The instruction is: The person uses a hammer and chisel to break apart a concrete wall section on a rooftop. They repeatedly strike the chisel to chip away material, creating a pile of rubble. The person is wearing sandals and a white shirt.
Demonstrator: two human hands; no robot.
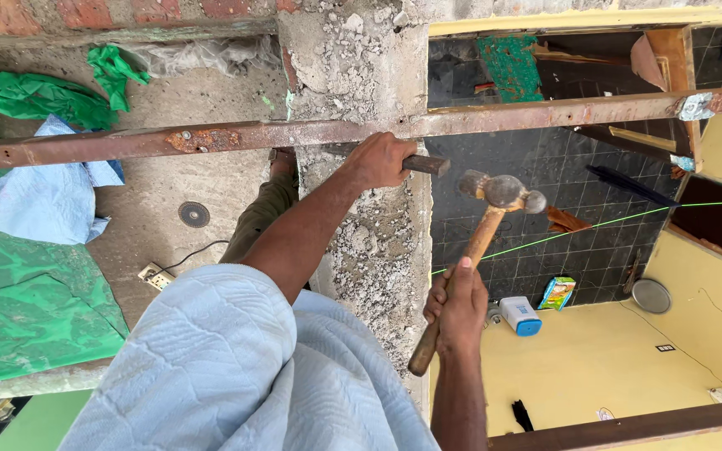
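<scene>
At nine o'clock, green sheeting point(18, 317) and a pale blue cloth point(39, 196) lie on the concrete, with a socket block point(156, 276) nearer centre. Across the top runs a rusty steel bar point(211, 138). My left hand point(378, 160), fingers curled tight, grips a chisel point(425, 164) against the broken wall edge point(373, 250). At three o'clock from it, my right hand point(459, 305) wraps closed around the wooden handle of a hammer point(501, 193), its head just beside the chisel's end, not touching.
</scene>
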